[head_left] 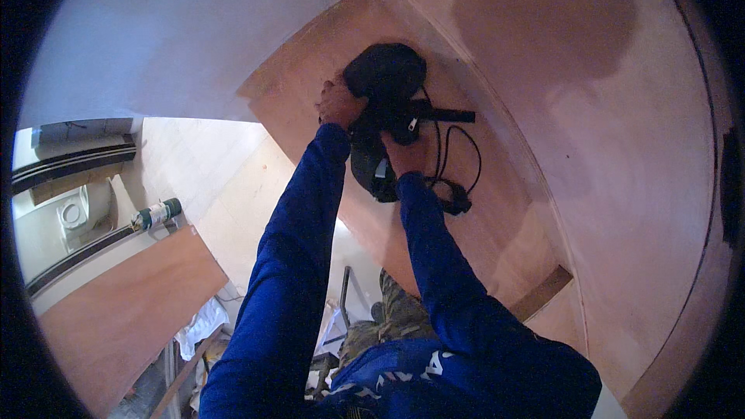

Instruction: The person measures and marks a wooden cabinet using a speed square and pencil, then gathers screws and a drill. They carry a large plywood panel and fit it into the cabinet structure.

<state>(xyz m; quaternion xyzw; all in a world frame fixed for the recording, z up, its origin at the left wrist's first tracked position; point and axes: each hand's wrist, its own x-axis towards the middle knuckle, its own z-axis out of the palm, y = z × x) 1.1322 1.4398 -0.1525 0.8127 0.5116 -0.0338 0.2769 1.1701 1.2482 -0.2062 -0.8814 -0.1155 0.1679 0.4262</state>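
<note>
On a brown board (pixel 303 62) in the corner lies a dark, lumpy, bag-like black thing (pixel 386 71) with rounded ends. A small pale tab, perhaps a zip pull, shows near its middle. My left hand (pixel 341 105) is closed on its left edge. Lower down, my right hand (pixel 403 157) reaches into its middle, with the fingertips lost in the dark material. A straight black bar (pixel 450 116) sticks out to the right. Beside it a thin black cable (pixel 479 157) loops down to a small black block (pixel 456 200).
Walls rise behind and right of the board; the right wall (pixel 605 132) has a darker patch. A wood strip (pixel 543 292) lies at the board's near right. Lower left are a green-and-white cylinder (pixel 157 214), a brown panel (pixel 140 302) and a white cloth (pixel 202 327).
</note>
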